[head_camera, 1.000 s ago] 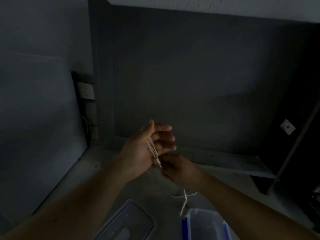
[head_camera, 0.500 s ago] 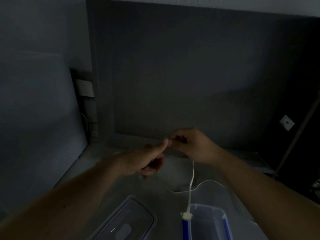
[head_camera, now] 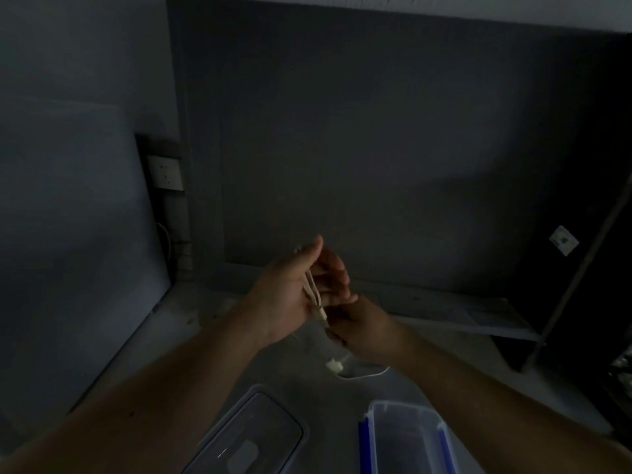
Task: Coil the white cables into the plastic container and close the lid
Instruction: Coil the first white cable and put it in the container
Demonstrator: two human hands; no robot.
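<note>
Both hands (head_camera: 294,295) (head_camera: 362,330) clamp white cable (head_camera: 313,289); container (head_camera: 407,439), lid (head_camera: 253,436) lie below

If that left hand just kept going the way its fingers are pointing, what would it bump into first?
The left hand points up and away from the person, with the white cable looped across its palm. Nothing shows in that line before the dark back wall, so probably the wall, though depth is hard to judge in this dim view.

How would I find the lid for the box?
Start at the grey counter and look along its near edge. Two clear plastic things sit there; the lid is the left one, flat and dark-looking, while the container beside it is deeper with blue side clips.
</note>
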